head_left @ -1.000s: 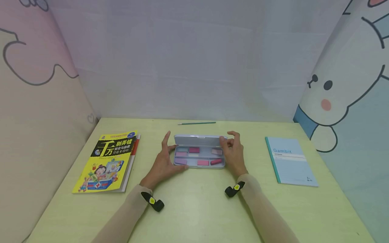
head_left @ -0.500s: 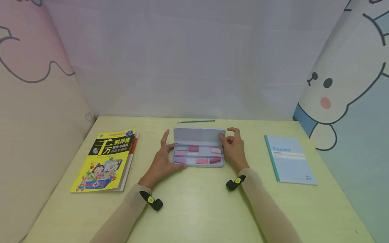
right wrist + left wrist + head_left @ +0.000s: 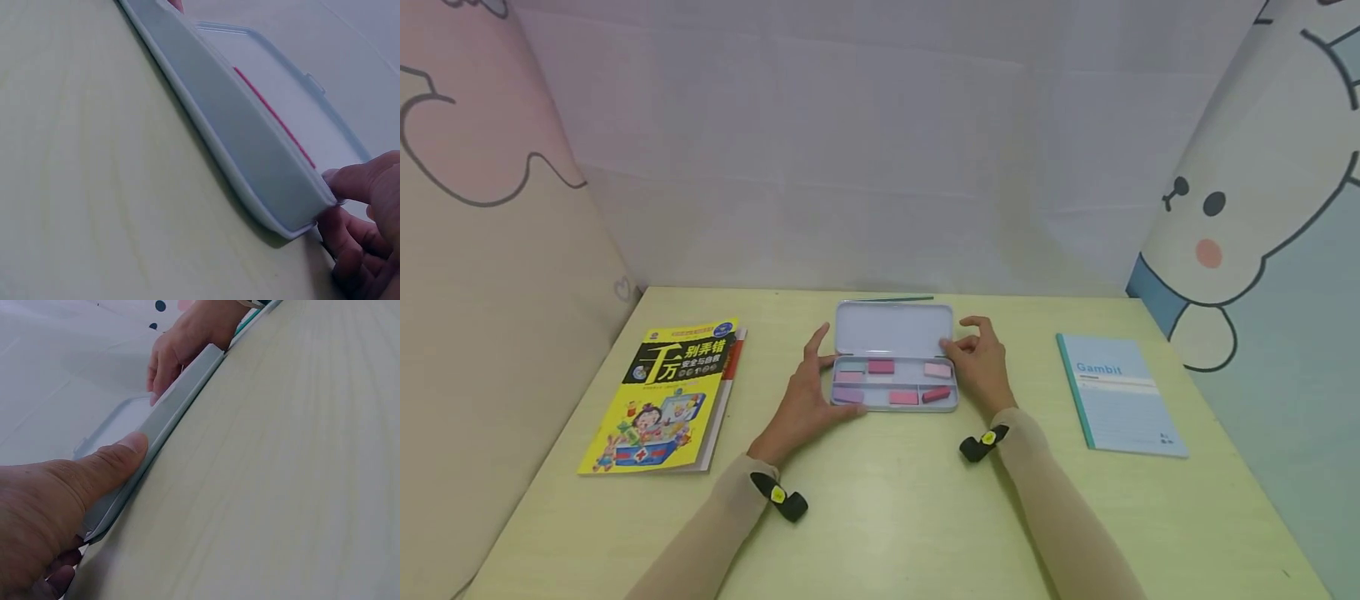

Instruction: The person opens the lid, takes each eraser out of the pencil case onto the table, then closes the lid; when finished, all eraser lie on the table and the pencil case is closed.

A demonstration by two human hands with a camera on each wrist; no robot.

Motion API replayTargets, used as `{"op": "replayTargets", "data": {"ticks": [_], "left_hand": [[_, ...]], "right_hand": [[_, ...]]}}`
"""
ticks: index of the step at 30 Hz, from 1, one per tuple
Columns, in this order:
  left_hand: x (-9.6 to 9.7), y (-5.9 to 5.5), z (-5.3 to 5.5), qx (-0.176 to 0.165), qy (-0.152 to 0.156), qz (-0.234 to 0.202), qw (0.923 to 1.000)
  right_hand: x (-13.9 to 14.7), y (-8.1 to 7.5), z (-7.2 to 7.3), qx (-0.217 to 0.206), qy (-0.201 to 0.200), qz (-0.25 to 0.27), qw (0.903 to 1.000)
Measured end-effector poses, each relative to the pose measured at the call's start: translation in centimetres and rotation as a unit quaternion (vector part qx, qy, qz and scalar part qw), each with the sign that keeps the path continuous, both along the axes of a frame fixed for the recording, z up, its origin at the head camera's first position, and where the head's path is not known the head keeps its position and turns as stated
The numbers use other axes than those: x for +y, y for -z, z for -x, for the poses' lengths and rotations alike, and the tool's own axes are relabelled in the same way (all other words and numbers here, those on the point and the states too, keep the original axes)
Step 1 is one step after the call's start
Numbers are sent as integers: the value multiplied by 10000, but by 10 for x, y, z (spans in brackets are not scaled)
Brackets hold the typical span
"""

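A pale blue-white pencil case (image 3: 895, 408) lies on the table with its lid (image 3: 893, 329) tilted back. Small pink and purple blocks, whose kind I cannot tell, lie in its compartments; one is a dark pink block (image 3: 881, 367). My left hand (image 3: 805, 404) grips the case's left end, its thumb on the front wall and its fingers round the side, as the left wrist view (image 3: 44, 512) of the case's edge also shows. My right hand (image 3: 981, 367) holds the lid's lower right corner near the hinge, thumb inside and the other fingers curled behind it.
A yellow book (image 3: 658, 408) lies on another book at the left. At the right is a light blue notebook (image 3: 1120, 396). A green pencil (image 3: 898, 298) lies behind the lid, partly hidden by it. A white cloth (image 3: 880, 150) hangs behind the table.
The lid has swung up and back from partly raised to wide open, and now covers part of the pencil. Both hands have stayed nearly in place at the case.
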State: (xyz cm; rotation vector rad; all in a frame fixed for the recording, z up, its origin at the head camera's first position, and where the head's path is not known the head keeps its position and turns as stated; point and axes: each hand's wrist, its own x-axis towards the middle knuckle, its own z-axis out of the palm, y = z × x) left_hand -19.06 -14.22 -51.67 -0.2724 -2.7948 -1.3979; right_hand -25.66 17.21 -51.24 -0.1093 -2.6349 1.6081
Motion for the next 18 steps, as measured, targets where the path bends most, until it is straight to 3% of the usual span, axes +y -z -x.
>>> {"op": "replayTargets", "data": {"ticks": [9,18], "left_hand": [[-1,3,2,33,-16,36,10000],[1,-1,0,-90,-41,-103,9999]], "right_hand": [[5,-6,7,-659,-3,-208,9976],[6,-14,11,-916,-190,-258,9953]]}}
